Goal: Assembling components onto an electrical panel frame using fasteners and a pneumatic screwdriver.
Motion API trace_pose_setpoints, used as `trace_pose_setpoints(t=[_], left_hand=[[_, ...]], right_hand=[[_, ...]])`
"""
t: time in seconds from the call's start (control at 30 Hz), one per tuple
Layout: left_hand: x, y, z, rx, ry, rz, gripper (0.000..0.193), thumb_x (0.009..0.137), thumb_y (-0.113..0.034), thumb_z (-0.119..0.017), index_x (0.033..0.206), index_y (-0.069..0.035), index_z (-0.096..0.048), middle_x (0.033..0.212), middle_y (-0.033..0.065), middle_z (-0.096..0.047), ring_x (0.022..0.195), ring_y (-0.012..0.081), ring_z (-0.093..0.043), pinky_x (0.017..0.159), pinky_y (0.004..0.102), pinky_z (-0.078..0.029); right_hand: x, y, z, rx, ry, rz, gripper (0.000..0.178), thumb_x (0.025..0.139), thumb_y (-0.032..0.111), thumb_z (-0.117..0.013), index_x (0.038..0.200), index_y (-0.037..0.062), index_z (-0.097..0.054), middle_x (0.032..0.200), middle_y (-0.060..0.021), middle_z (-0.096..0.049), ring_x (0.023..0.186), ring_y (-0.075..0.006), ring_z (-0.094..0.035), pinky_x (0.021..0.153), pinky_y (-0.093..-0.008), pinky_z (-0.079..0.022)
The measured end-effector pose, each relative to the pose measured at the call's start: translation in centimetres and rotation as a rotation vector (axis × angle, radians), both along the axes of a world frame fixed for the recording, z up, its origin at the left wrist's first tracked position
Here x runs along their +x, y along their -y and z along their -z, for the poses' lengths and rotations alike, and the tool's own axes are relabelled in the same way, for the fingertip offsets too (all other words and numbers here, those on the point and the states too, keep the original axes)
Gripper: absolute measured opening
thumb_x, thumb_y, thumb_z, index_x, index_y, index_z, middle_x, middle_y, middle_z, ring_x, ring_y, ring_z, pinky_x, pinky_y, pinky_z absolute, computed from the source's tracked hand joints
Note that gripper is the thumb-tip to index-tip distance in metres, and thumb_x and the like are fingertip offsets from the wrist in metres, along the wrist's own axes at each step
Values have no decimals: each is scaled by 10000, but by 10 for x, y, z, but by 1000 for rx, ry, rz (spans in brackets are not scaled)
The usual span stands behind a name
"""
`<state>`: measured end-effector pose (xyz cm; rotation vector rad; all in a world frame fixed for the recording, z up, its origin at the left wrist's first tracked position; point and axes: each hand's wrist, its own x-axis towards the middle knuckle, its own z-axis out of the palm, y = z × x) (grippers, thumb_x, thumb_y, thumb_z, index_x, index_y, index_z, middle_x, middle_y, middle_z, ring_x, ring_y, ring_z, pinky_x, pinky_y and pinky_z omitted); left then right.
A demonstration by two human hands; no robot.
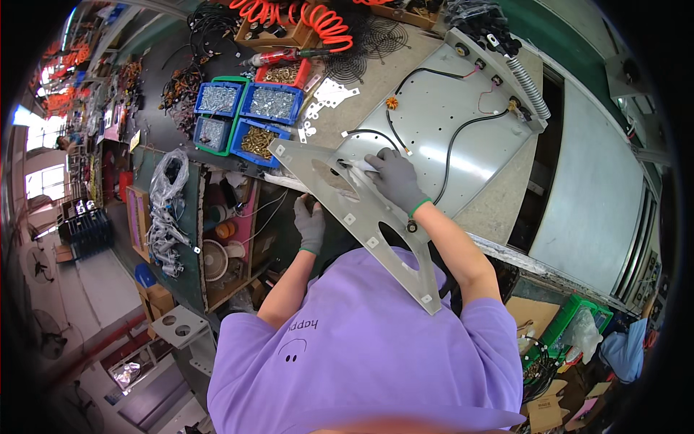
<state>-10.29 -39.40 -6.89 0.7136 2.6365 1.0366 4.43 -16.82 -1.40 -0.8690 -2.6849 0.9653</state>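
A grey triangular metal plate (370, 242) with large cut-outs and several small square fastenings slants from the bench's front edge down to my chest. My right hand (397, 181), in a grey glove, is closed around a white pen-like tool (363, 166). The tool's dark tip is at the plate's upper part, beside an oval opening. Just off the plate's lower left edge is my left hand (311, 229), also gloved, with bare fingertips. Its thumb and forefinger stand apart, and I see nothing between them.
Blue bins (271, 103) of screws and small metal parts stand at the back left, near a red power tool (276, 56) on a coiled orange hose (327, 27). A wide metal panel (452, 123) with black cables lies beyond my right hand. Bagged parts (168, 210) hang at left.
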Motion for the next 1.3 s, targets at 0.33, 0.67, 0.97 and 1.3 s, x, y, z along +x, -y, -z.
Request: trace_pose_setpoints(t=[0.33,0.67,0.97,1.3], left_hand=[[-8,9,37,11,90,59,304,790,-38,-583,1087,-5,-526,984,122,-592,885,201,-598,792,304,-468],[-20,22,70,68,169,3,269,806,-77,-586,1061,-3,-545,926,125,-616,863,226,-612,775,317,-476],[-27,27,86,124,183,8,284,809,-96,-596,1078,-20,-546,933,127,-620,830,232,-611,750,329,-477],[-14,14,40,-12,129,43,234,801,-73,-598,1026,-19,-562,908,118,-623,820,212,-607,753,315,-480]], right_hand=[[-2,-4,-4,8,-20,-44,297,775,182,-612,1066,141,-569,967,-87,-527,921,-264,-545,728,-392,-473],[12,2,3,-35,-23,-20,294,782,236,-627,1064,163,-584,953,-79,-548,885,-267,-573,705,-398,-479],[11,5,4,-85,-76,53,290,776,245,-633,1053,168,-594,939,-74,-552,846,-265,-583,670,-397,-485],[-6,-10,-12,63,-48,-80,291,744,171,-622,1033,165,-598,933,-63,-526,909,-245,-551,711,-371,-467]])
